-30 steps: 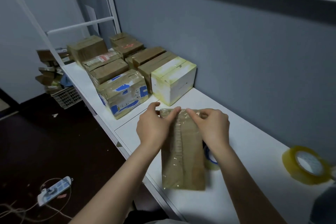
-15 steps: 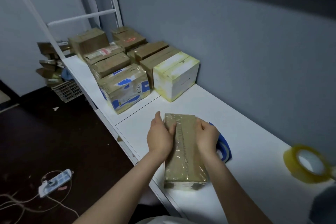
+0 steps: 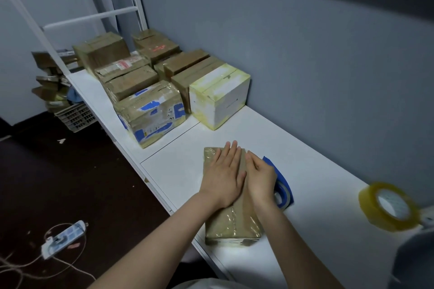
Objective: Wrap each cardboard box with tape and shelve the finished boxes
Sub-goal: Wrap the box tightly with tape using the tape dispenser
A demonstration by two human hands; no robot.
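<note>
Box [image 3: 232, 225] lower centre of frame, lying at the table's [image 3: 317, 195] near edge. Left hand [image 3: 223, 176] flat on top, fingers straight. Right hand [image 3: 260, 176] presses the box's right edge, fingers nearly straight, gripping nothing. Risk: a hard smoothing stroke could shove the box over the edge, and uneven pressure could crease the tape.

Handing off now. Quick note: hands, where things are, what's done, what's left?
Left hand: flat, pressing on top of the box.
Right hand: fingers straight, pressing the box's right edge.
The box lies on the table near the front edge, shiny with tape. Blue tape is beside it on the right, clear tape farther right.
Done: this box looks wrapped. Taped boxes stand at the table's far end.
Left: finish smoothing, then shelve it, probably with those.
</note>
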